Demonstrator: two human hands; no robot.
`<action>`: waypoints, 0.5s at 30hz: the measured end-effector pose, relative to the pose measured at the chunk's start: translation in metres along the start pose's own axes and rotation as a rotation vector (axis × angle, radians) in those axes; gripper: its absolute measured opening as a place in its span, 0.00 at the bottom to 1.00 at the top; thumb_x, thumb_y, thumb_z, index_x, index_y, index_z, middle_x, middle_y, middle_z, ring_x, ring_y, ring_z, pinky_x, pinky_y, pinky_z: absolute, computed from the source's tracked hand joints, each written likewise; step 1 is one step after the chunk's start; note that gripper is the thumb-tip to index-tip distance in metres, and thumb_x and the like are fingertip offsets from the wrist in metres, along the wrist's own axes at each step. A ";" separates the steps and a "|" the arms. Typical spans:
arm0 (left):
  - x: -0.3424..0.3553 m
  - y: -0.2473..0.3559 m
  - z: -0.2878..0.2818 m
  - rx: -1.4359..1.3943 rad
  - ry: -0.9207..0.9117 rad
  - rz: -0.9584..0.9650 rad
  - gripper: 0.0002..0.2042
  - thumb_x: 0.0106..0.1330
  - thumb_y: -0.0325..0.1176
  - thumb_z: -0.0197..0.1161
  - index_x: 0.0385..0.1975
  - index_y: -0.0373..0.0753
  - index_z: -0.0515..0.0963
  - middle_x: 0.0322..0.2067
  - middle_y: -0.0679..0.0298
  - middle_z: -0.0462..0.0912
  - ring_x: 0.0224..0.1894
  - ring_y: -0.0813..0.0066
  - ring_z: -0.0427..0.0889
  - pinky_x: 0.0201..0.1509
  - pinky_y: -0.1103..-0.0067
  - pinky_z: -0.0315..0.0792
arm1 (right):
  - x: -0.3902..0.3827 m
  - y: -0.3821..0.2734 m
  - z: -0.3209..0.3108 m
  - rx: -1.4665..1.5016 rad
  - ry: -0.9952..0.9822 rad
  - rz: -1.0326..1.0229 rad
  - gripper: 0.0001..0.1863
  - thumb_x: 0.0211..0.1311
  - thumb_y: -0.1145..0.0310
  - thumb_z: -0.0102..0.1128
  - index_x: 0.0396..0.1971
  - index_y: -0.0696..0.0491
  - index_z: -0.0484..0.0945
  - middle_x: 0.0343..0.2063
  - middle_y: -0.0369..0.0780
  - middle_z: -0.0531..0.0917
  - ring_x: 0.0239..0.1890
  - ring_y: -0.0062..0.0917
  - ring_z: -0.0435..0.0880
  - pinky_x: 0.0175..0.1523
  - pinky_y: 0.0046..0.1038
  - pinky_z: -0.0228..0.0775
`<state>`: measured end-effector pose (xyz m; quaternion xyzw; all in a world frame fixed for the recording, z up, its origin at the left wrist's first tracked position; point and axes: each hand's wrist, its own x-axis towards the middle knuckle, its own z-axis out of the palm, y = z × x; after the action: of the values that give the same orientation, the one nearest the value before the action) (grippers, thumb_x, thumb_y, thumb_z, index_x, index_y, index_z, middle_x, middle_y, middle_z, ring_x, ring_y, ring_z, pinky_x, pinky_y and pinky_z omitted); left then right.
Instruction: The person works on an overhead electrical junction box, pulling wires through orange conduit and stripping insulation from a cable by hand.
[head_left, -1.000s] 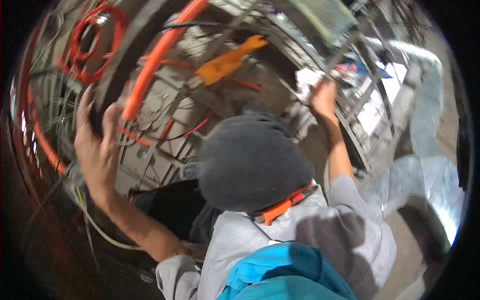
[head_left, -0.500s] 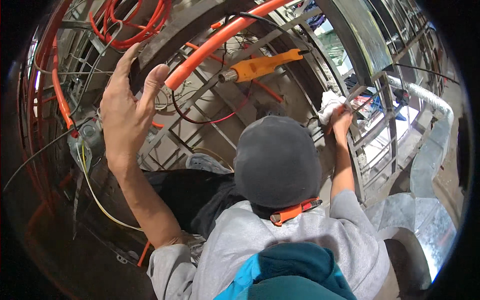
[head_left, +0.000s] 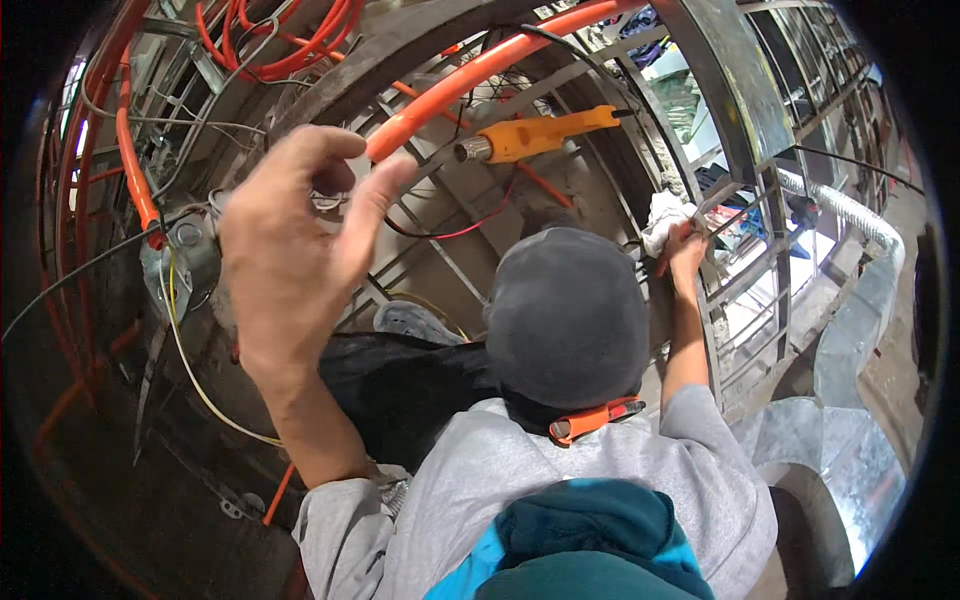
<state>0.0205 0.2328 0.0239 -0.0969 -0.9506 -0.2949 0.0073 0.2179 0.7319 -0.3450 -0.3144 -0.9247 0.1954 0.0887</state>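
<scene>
Left hand (head_left: 288, 258) blurred, thumb apart from fingers, near orange pipe (head_left: 480, 78) end. Right hand (head_left: 685, 252) at white cloth (head_left: 664, 220), right side.

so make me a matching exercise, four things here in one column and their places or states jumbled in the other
1. left hand
2. right hand
3. coiled orange-red tubing
4. sheet-metal duct

A. silvery, at the lower right of the view
B. thumb and forefinger apart
C. at the top left of the view
D. by the white crumpled material

Pairs: 1-B, 2-D, 3-C, 4-A
</scene>
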 end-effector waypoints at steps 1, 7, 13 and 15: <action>-0.004 0.000 0.003 0.176 -0.091 -0.029 0.11 0.63 0.33 0.73 0.39 0.35 0.81 0.27 0.62 0.85 0.28 0.74 0.83 0.34 0.77 0.75 | 0.000 0.000 0.002 -0.037 -0.040 0.025 0.22 0.63 0.59 0.64 0.42 0.66 0.79 0.40 0.59 0.80 0.47 0.55 0.80 0.53 0.48 0.70; -0.006 -0.017 0.023 0.068 -0.095 -0.178 0.14 0.64 0.29 0.70 0.46 0.33 0.77 0.32 0.53 0.88 0.31 0.64 0.88 0.36 0.71 0.79 | 0.004 0.011 0.004 0.041 -0.055 0.065 0.25 0.64 0.56 0.63 0.43 0.68 0.79 0.39 0.62 0.81 0.47 0.59 0.79 0.54 0.50 0.69; -0.012 -0.037 0.029 0.074 -0.206 -0.184 0.10 0.69 0.27 0.64 0.46 0.31 0.77 0.30 0.54 0.87 0.31 0.69 0.86 0.39 0.73 0.78 | -0.005 -0.046 -0.015 0.075 -0.071 0.034 0.20 0.63 0.61 0.63 0.38 0.68 0.79 0.30 0.56 0.82 0.38 0.52 0.82 0.46 0.47 0.72; -0.009 -0.048 0.032 -0.208 -0.234 -0.245 0.07 0.71 0.27 0.61 0.43 0.31 0.75 0.28 0.51 0.84 0.30 0.58 0.85 0.39 0.69 0.77 | -0.004 -0.043 -0.018 0.162 -0.082 0.069 0.19 0.61 0.63 0.65 0.36 0.68 0.79 0.27 0.55 0.82 0.34 0.49 0.82 0.42 0.45 0.72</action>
<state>0.0215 0.2109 -0.0297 -0.0144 -0.9141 -0.3767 -0.1491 0.2023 0.7036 -0.3110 -0.3294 -0.8974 0.2852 0.0689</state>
